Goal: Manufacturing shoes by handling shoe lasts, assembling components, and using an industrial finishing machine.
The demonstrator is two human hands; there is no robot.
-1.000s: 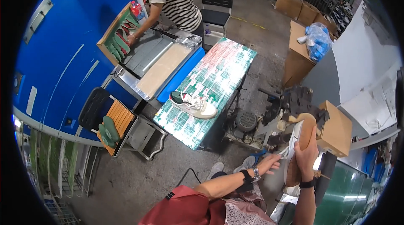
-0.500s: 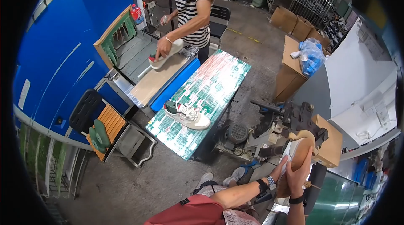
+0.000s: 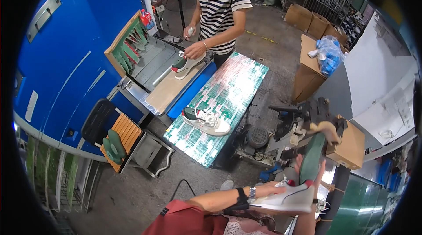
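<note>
At the lower right, my left hand (image 3: 267, 189), with a watch on its wrist, grips a white shoe (image 3: 288, 200) with red at its collar and heel. A green shoe last (image 3: 312, 158) rises beside the shoe's collar, its upper end at a curved tan part of a machine. My right hand (image 3: 320, 172) is around the last's lower end, fingers showing on both sides. The shoe hides much of that hand and its wrist. Whether the last's tip is still inside the shoe, I cannot tell.
A white lace-up shoe (image 3: 206, 121) stands on the green-and-white table (image 3: 228, 87). The machine (image 3: 323, 118) is at the right. Green lasts (image 3: 114, 145) lie on a slatted chair (image 3: 125, 131). Across the table a person (image 3: 222, 13) in stripes handles another shoe (image 3: 187, 65).
The white shoe has come down and away from the machine, turning sideways, and the green last now shows. The person opposite has moved right and set their shoe lower, onto the brown board.
</note>
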